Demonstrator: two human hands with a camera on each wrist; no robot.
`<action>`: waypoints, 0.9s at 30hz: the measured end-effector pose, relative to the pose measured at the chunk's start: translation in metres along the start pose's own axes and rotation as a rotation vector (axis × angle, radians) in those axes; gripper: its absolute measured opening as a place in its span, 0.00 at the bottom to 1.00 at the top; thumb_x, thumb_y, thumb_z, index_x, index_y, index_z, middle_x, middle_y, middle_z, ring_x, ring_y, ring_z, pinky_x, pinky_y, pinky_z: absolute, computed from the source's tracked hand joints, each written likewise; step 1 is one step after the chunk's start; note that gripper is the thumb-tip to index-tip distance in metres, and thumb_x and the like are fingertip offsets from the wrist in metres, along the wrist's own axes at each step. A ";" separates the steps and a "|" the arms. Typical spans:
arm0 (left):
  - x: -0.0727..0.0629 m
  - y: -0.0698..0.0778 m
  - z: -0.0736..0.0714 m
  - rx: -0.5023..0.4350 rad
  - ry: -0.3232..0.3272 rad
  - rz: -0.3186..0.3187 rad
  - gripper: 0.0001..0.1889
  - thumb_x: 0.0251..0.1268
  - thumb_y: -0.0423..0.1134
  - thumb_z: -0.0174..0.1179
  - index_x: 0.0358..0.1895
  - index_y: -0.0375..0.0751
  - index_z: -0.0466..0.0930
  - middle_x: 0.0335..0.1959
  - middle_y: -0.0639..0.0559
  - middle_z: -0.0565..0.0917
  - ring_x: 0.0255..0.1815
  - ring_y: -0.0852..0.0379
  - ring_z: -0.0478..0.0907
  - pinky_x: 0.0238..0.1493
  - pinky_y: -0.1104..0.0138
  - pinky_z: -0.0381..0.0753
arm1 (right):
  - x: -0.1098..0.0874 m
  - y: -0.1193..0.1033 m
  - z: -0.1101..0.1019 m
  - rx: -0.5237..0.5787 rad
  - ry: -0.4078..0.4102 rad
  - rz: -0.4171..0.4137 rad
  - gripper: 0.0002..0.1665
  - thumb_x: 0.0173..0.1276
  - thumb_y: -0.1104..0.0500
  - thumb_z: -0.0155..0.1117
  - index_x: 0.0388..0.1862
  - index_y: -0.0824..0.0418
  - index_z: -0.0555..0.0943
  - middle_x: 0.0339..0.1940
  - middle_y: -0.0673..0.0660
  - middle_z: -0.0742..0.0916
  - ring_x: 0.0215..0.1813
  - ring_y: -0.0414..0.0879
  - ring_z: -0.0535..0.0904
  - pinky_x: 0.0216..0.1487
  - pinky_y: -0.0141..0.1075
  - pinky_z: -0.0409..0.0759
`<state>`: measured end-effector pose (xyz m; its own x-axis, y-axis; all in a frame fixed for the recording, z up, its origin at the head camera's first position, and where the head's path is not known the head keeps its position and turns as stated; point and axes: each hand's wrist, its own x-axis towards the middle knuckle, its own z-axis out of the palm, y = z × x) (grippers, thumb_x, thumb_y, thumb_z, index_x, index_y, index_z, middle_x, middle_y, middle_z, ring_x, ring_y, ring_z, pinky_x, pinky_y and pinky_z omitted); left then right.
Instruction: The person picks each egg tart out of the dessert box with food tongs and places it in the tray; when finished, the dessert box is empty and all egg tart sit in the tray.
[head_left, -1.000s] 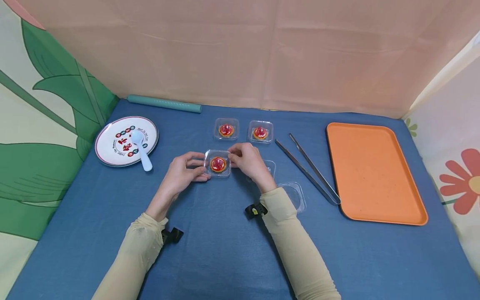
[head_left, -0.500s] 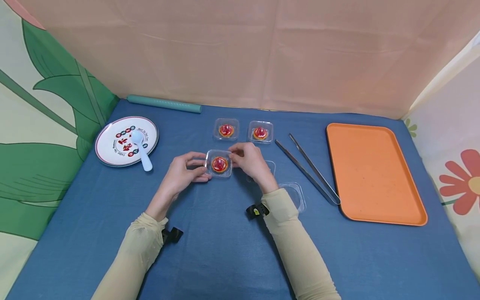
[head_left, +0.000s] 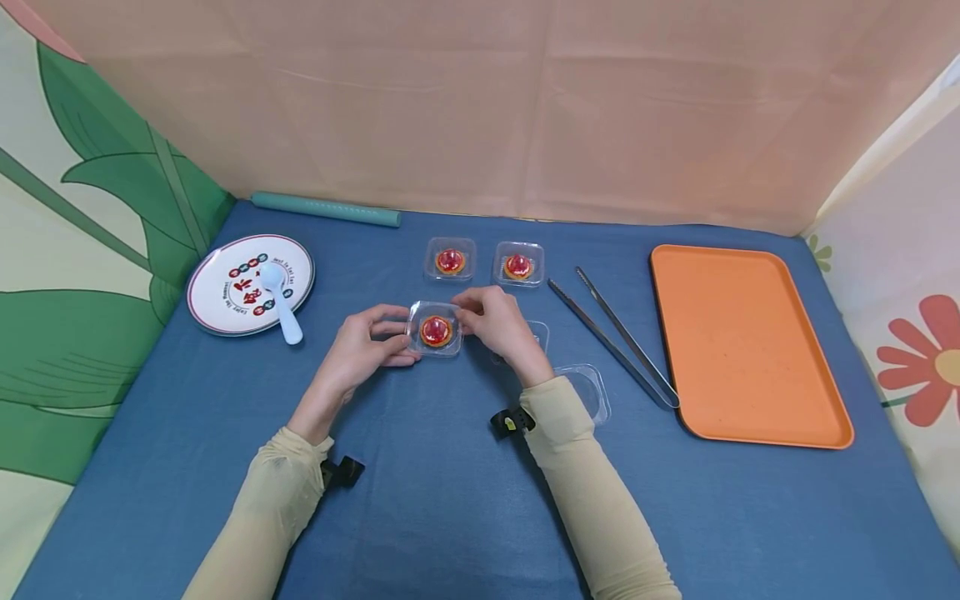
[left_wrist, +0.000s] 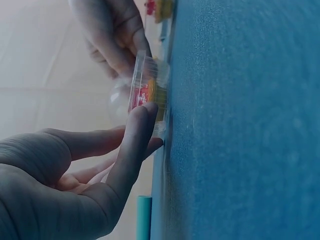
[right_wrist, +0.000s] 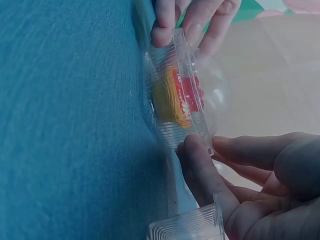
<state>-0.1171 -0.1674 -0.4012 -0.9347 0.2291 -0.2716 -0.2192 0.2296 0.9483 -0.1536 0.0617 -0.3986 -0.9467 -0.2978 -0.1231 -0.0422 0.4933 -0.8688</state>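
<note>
Between the two hands is a clear plastic box (head_left: 436, 347) with a domed lid (right_wrist: 219, 92) and a small red-topped tart (head_left: 436, 331) inside. My left hand (head_left: 367, 347) grips the box's left side, its thumb (left_wrist: 131, 145) against the near wall and fingers behind. On the other side, my right hand (head_left: 497, 324) pinches the box's rim at a corner between thumb and finger, as the right wrist view shows. The box sits close over the blue cloth; whether it touches is hard to tell. Beyond it stand two similar boxed tarts (head_left: 450, 261).
Clear plastic pieces (head_left: 587, 392) lie by the right forearm, partly hidden. Metal tongs (head_left: 615, 342) rest beside an orange tray (head_left: 753, 350) at right. To the left are white plates (head_left: 213, 292) with a pale blue spoon (head_left: 281, 302). A teal roll (head_left: 326, 208) lies along the back.
The box shifts very slightly between the hands. Both hands keep nearly the same place and hold; the head view tilts a little.
</note>
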 end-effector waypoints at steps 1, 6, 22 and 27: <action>0.000 0.000 0.000 0.000 -0.001 0.005 0.26 0.80 0.23 0.57 0.76 0.23 0.65 0.63 0.22 0.81 0.43 0.45 0.92 0.48 0.62 0.93 | 0.000 0.000 0.000 -0.002 0.000 -0.002 0.15 0.81 0.66 0.64 0.61 0.70 0.87 0.51 0.65 0.91 0.44 0.50 0.90 0.50 0.39 0.92; 0.000 0.000 0.000 -0.005 -0.001 0.010 0.26 0.80 0.22 0.57 0.77 0.23 0.65 0.62 0.22 0.81 0.43 0.46 0.92 0.48 0.62 0.93 | 0.000 0.000 0.001 -0.004 -0.004 -0.002 0.15 0.81 0.67 0.64 0.62 0.69 0.86 0.52 0.65 0.90 0.44 0.51 0.89 0.51 0.40 0.92; 0.000 -0.002 0.001 0.051 0.046 0.039 0.24 0.78 0.23 0.60 0.74 0.26 0.71 0.63 0.25 0.81 0.39 0.47 0.93 0.44 0.63 0.93 | 0.002 -0.001 0.001 -0.054 -0.021 0.018 0.14 0.83 0.66 0.62 0.59 0.71 0.87 0.49 0.64 0.90 0.44 0.50 0.90 0.49 0.39 0.91; -0.001 -0.001 0.001 0.014 0.030 0.023 0.25 0.79 0.23 0.59 0.75 0.25 0.69 0.61 0.24 0.83 0.40 0.46 0.93 0.46 0.62 0.93 | 0.001 -0.003 0.001 -0.073 -0.024 0.023 0.14 0.83 0.66 0.62 0.59 0.71 0.87 0.49 0.65 0.91 0.44 0.50 0.89 0.48 0.39 0.91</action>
<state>-0.1159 -0.1671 -0.4026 -0.9476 0.2058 -0.2441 -0.1934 0.2383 0.9517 -0.1544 0.0587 -0.3965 -0.9398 -0.3045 -0.1552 -0.0441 0.5583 -0.8285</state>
